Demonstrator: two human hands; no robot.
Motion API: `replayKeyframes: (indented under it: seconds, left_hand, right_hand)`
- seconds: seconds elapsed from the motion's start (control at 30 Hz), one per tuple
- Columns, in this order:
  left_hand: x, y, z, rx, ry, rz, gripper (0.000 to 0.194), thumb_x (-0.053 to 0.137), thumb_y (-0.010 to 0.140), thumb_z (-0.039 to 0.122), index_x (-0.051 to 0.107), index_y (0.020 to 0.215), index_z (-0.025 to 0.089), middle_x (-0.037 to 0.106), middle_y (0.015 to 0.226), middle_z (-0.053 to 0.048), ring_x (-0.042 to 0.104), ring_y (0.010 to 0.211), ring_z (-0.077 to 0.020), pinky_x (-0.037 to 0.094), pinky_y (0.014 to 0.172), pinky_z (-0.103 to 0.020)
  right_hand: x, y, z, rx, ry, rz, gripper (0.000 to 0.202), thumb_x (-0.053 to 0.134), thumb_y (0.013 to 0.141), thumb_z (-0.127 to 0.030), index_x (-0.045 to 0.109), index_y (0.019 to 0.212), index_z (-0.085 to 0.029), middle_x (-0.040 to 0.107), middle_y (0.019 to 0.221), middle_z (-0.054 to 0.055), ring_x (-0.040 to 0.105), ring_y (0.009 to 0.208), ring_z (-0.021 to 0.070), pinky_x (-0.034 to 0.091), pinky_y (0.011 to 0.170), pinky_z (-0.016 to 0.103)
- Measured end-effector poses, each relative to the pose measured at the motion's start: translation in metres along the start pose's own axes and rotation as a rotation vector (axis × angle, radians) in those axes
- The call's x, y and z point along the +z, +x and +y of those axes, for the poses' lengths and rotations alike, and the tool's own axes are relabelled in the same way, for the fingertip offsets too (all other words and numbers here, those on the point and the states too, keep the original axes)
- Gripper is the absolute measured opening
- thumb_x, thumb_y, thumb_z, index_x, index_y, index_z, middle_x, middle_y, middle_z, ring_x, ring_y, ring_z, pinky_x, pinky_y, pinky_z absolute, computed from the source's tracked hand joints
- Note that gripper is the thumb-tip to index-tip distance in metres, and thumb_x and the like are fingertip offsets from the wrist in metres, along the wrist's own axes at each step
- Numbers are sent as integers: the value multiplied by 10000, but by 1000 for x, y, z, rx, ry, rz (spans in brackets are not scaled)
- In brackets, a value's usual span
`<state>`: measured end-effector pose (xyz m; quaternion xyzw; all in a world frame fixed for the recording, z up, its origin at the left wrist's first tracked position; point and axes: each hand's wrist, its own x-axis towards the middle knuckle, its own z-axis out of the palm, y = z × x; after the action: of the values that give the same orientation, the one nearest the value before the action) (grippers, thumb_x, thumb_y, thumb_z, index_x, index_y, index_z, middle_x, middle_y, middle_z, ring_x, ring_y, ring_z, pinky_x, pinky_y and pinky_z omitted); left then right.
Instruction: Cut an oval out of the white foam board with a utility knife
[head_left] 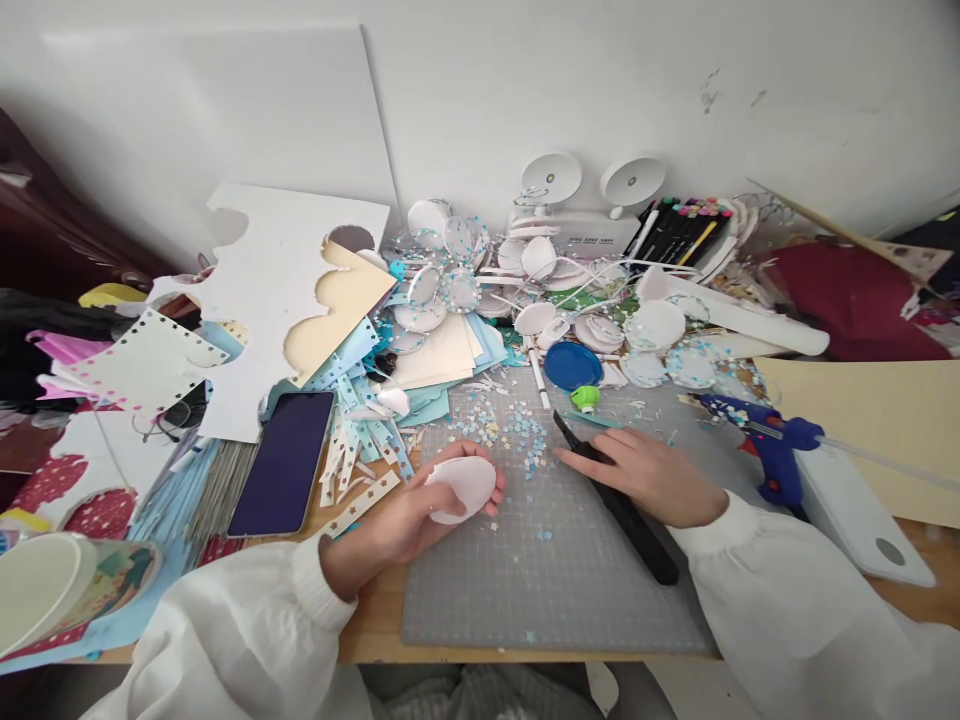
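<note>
My left hand (420,505) holds a white round disc (469,487), with the thumb across its face and fingers curled behind it. Over the grey cutting mat (487,590), my right hand (649,470) has its fingers across a black utility knife (634,530). The knife slants, blade end toward the far left and butt end toward me. My right thumb is hidden. Small blue and cream paper stars (529,440) lie scattered on the mat between the hands. Just beyond my right hand are a green punch-like piece (585,398) and a blue round lid (572,366).
A blue glue gun (780,450) lies at the right beside a white board (862,520). At the left are a phone (281,465), punched paper strips (367,500), cut-out card (262,270) and a cup (52,590). White discs and star garlands (457,240) pile up at the back.
</note>
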<state>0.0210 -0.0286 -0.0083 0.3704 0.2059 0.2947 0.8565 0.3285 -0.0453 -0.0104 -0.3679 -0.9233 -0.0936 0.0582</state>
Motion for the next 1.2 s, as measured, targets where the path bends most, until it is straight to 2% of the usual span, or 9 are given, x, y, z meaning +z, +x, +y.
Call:
replayKeyframes:
  seconds: [0.1,0.23,0.3,0.4,0.57,0.73,0.83,1.03,1.2]
  left_hand:
    - [-5,0,-3,62,115,3,556,541,570,163,533,1126,177,564,1011,-79,540,890,-195,440,818,-350]
    - [-6,0,-6,130,197,-15,487,554,556,173,501,1039,194,519,1001,-65,489,853,-176,400,742,-314]
    - [-4,-1,-7,113,218,-20,450,560,575,166,465,1012,209,490,945,-38,457,800,-154,373,694,-288]
    - [0,-5,-6,88,336,24,418,528,608,111,437,1001,219,409,872,1,384,743,-122,330,654,-255]
    - [7,-4,-3,187,706,116,526,460,595,62,405,1093,223,354,850,8,355,722,-125,316,626,-252]
    - [11,5,-4,289,1124,274,495,472,598,87,393,1076,192,416,877,-12,393,715,-149,340,641,-293]
    - [10,6,-5,403,1225,305,448,493,595,105,374,1018,190,420,888,-21,427,749,-168,353,652,-305]
    - [5,4,-7,447,1329,308,484,515,553,143,347,1004,196,403,898,-30,427,749,-180,361,631,-308]
    - [4,4,-9,472,1364,284,462,548,610,226,330,1016,195,383,917,-39,426,784,-194,385,667,-331]
  right_hand:
    - [-6,-1,-11,211,77,-11,467,357,945,-158,388,1402,-249,635,892,68,602,765,200,489,686,335]
    - [-6,-3,-39,539,190,67,486,483,907,-454,431,1304,-178,649,972,104,649,815,256,518,671,375]
    - [-4,-5,-48,587,248,47,443,492,891,-454,459,1234,-175,644,1008,117,654,832,274,524,671,391]
    - [-3,-4,-52,626,334,16,353,469,900,-340,455,1210,-173,617,1051,126,635,904,277,520,744,401]
    - [-20,12,-47,553,393,123,234,451,906,-258,469,1127,-183,551,1016,122,577,952,270,484,810,399]
    - [-34,51,-58,463,408,337,175,486,862,-222,457,1031,-189,572,787,61,579,695,215,445,612,321]
    - [-29,69,-71,369,463,431,139,537,830,-324,484,873,-203,554,673,13,528,581,166,396,551,282]
    - [-7,72,-88,233,448,442,315,517,833,-469,475,667,-205,485,519,-22,411,460,122,292,494,278]
    - [-6,70,-93,205,400,382,384,491,855,-497,496,619,-194,469,498,-11,399,453,126,279,490,292]
